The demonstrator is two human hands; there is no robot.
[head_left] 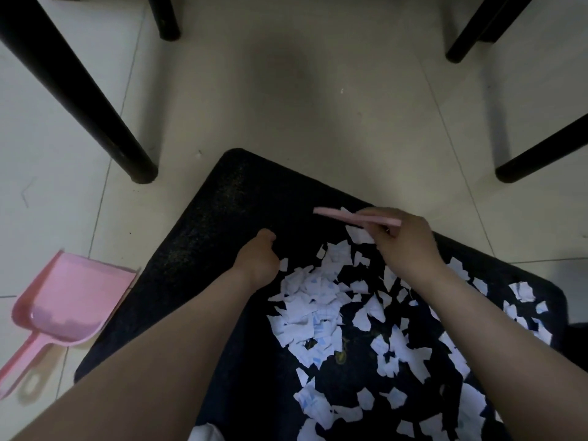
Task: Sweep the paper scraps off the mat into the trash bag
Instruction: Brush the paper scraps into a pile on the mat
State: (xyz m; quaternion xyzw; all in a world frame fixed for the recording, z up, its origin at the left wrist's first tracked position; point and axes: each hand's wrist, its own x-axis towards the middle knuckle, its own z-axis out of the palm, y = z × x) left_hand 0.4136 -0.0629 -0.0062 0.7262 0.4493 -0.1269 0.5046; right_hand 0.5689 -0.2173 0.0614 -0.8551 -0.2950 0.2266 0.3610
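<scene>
A black mat (203, 237) lies on the tiled floor, its right half strewn with several white paper scraps (315, 313). My right hand (405, 241) is closed on a thin pink brush (350, 216), held level just above the mat's far right edge. My left hand (257, 262) rests on the mat left of the scrap pile, fingers curled under; I see nothing in it. No trash bag is in view.
A pink dustpan (70, 300) lies on the floor by the mat's left edge, mouth toward the mat. Black furniture legs (82, 100) stand at far left, top middle and right (541, 151). Pale floor tiles (318, 106) stretch beyond the mat.
</scene>
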